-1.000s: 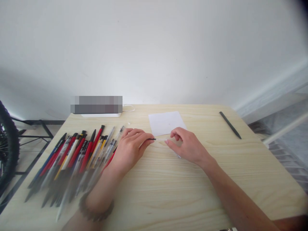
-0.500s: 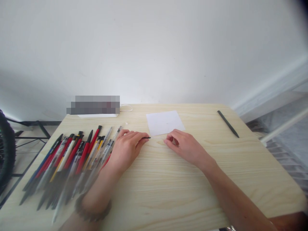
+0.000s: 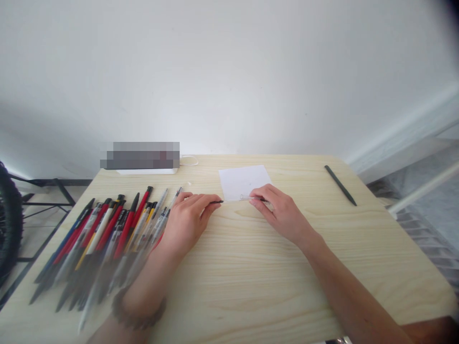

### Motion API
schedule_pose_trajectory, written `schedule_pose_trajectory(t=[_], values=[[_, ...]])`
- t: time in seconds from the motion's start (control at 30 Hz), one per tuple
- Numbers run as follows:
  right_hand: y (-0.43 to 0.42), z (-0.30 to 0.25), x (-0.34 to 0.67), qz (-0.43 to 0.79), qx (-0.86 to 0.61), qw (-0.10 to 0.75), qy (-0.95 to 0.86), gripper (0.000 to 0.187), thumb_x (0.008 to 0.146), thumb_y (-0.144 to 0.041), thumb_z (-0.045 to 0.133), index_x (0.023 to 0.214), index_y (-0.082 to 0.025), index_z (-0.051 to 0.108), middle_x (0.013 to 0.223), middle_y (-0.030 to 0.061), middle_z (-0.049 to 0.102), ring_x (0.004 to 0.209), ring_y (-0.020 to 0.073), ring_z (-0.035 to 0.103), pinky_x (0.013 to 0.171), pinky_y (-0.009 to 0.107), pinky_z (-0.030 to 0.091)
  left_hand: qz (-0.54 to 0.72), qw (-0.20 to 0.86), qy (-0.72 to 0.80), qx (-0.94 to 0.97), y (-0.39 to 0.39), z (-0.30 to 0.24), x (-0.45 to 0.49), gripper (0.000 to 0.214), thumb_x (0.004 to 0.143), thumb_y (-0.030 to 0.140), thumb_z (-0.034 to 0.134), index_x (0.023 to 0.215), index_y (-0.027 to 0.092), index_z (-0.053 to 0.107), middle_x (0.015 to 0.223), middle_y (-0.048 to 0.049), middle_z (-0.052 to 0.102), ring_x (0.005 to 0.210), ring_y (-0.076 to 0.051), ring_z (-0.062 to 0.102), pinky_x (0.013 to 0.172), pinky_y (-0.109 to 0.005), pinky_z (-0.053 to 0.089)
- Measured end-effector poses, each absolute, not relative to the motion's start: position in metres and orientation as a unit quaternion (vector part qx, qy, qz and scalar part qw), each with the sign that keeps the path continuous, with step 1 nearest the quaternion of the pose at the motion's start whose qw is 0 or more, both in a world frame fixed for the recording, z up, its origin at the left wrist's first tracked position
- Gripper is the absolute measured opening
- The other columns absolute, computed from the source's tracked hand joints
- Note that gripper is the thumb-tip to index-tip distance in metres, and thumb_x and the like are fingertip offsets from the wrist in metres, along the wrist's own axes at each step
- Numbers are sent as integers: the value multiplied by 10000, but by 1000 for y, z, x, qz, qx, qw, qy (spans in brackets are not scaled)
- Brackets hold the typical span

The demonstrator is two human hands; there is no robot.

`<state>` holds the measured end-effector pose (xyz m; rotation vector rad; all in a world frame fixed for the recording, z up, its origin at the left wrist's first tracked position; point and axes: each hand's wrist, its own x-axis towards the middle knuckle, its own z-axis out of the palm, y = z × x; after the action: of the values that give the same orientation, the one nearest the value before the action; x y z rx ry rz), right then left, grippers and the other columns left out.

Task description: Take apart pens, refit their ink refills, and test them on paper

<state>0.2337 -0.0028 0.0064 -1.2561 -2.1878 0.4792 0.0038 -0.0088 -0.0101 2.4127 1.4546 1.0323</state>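
My left hand (image 3: pixel 188 220) rests on the wooden table (image 3: pixel 251 277) with its fingers pinched on a thin black refill (image 3: pixel 216 202) that points right. My right hand (image 3: pixel 281 212) is closed on a clear pen barrel (image 3: pixel 247 197), whose open end lies over the near edge of a white sheet of paper (image 3: pixel 242 181). The refill tip and the barrel end are a short gap apart. A beaded bracelet (image 3: pixel 138 313) is on my left wrist.
Several pens, red, black, blue, yellow and clear, lie fanned at the left (image 3: pixel 103 234). A lone black pen (image 3: pixel 340 185) lies at the far right. A white box (image 3: pixel 143 165) stands at the back edge. A bicycle tyre (image 3: pixel 9 224) shows at far left.
My right hand has moved up and forward, bringing the clear barrel onto the paper's near edge. My left hand with the black refill has stayed nearly still.
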Motion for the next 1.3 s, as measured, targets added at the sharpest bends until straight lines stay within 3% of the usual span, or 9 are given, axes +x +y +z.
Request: schedule_pose_trajectory(t=[0.17,0.5,0.73,1.0,1.13,1.3], values=[[-1,5,235,159,-442,328,-820,164,891,-298,453,962,-234,586,912,56,599,863,186,565,783,331,455,331,56,481,810,-9,-10,3,135,849,269,534,917,224,642,863,-22,716,714,-166,624,770,-321,384],[-8,1,224,168,-405,326,-838,156,865,-303,517,950,-237,629,881,51,570,796,159,560,720,299,465,317,89,427,842,-10,-10,8,131,842,246,550,917,229,655,836,-7,723,687,-158,632,774,-327,400],[-13,-1,217,209,-394,340,-828,184,877,-304,496,973,-231,634,887,41,596,731,133,567,672,267,477,355,122,417,828,-14,-10,10,335,806,252,606,1137,205,576,837,-27,725,720,-175,620,734,-305,455],[-14,-3,211,251,-406,353,-805,167,858,-302,529,971,-205,606,891,40,612,754,125,569,653,238,473,351,84,398,844,-12,-11,10,160,827,252,583,952,201,669,759,-9,720,594,-128,583,713,-297,452],[-11,-2,216,313,-439,340,-771,287,792,-329,611,1036,-194,540,888,28,623,663,108,552,593,224,463,357,49,426,830,-10,-10,6,162,827,266,585,929,186,682,747,-8,721,598,-122,581,684,-279,456],[-8,2,222,286,-453,343,-772,135,836,-294,546,908,-196,604,778,3,644,666,102,569,620,206,439,341,45,430,835,-11,-10,5,188,820,278,594,949,174,682,747,-17,715,617,-130,579,645,-261,467]])
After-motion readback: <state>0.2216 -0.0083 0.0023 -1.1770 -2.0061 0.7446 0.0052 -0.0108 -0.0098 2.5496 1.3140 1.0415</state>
